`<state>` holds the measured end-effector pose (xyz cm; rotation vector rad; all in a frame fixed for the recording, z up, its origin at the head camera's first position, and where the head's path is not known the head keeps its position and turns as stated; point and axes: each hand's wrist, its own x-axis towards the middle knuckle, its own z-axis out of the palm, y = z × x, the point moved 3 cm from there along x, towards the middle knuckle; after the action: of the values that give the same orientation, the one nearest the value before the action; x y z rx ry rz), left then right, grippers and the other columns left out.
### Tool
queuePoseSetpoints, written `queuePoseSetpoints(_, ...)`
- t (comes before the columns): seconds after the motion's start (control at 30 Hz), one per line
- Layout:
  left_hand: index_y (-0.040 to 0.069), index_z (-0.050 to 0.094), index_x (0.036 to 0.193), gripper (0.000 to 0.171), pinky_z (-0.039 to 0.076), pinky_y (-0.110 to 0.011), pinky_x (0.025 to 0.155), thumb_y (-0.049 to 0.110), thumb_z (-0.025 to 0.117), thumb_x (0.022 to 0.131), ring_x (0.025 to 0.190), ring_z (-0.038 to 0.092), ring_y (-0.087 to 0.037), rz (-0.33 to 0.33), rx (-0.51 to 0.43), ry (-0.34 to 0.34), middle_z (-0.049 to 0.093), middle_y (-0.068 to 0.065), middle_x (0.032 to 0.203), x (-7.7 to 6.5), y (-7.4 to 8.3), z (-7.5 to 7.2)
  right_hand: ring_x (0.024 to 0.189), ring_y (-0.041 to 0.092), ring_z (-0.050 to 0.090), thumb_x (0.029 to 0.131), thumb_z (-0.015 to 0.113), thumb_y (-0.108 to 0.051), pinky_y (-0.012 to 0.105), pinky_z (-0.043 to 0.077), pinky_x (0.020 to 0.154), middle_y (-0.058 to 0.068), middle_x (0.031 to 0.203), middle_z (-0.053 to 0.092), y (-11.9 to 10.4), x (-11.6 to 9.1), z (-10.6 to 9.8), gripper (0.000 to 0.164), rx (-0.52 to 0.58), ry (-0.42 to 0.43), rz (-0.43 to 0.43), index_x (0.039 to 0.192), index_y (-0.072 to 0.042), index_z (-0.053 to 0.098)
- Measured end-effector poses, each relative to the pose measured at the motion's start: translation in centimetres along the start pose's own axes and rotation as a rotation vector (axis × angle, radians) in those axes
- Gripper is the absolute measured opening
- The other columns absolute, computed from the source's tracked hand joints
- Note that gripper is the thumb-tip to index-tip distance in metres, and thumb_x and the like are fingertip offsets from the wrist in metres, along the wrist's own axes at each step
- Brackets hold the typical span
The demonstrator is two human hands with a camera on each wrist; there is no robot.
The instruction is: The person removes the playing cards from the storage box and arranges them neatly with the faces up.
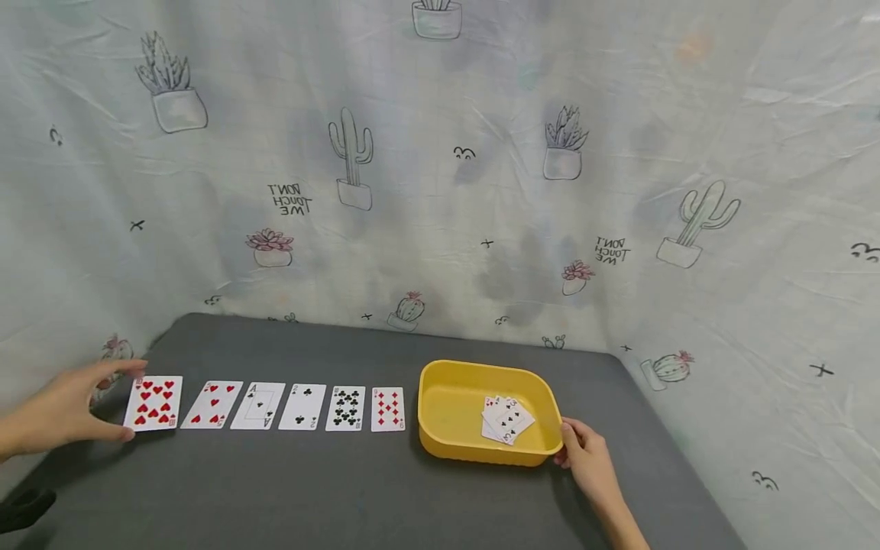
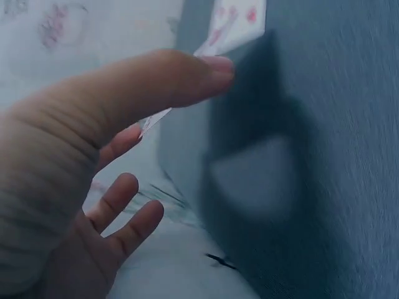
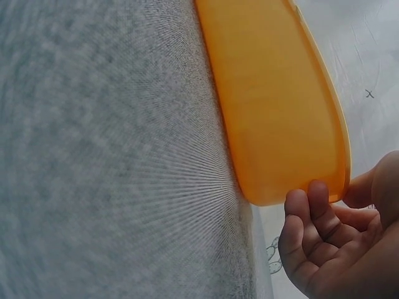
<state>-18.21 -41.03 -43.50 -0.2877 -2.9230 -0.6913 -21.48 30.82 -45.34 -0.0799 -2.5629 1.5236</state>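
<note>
Edges should suit the leftmost hearts card point(image 1: 153, 403) best, likely light, flexible and slippery; our left grip point(image 1: 72, 403) pinches it at the left of the desk point(image 1: 296, 496); our right grip point(image 1: 588, 460) holds the yellow tray point(image 1: 481, 452).

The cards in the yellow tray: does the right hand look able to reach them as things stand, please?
Probably yes: the right hand grips the yellow tray near the cards, and the tray's top is open, though the hand would likely need to let go first.
</note>
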Motion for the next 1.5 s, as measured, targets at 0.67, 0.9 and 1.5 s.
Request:
queuePoseSetpoints(0.67,-0.017,0.033,0.141,0.100,0.037,-0.064,0.086,0.014,0.088,0.064,0.119,0.038,-0.048,-0.010,-0.126,-0.156,0.042,-0.040,0.135,1.5,-3.6,2.7,0.063,0.020,0.060,0.106,0.045,-0.014,0.028,0.052,0.056,0.016,0.076,0.062,0.4,0.0,0.3,0.034,0.010,0.003,-0.019,0.125,0.011,0.057)
queuePoseSetpoints(0.9,-0.017,0.030,0.142,0.100,0.031,-0.071,0.087,0.012,0.087,0.065,0.121,0.030,-0.063,-0.018,-0.152,-0.166,0.038,-0.042,0.137,1.7,-3.1,2.9,0.063,0.021,0.060,0.107,0.045,-0.016,0.028,0.052,0.056,0.015,0.075,0.062,0.6,0.1,0.2,0.035,0.010,0.001,-0.018,0.125,0.011,0.057)
queuePoseSetpoints(1.5,-0.018,0.030,0.141,0.101,0.033,-0.073,0.081,0.020,0.087,0.067,0.119,0.033,-0.063,0.012,-0.100,-0.157,0.037,-0.044,0.135,1.8,-3.1,3.0,0.063,0.021,0.060,0.107,0.045,-0.016,0.029,0.052,0.056,0.013,0.073,0.061,0.7,0.0,0.3,0.034,0.013,0.000,-0.003,0.123,0.010,0.059)
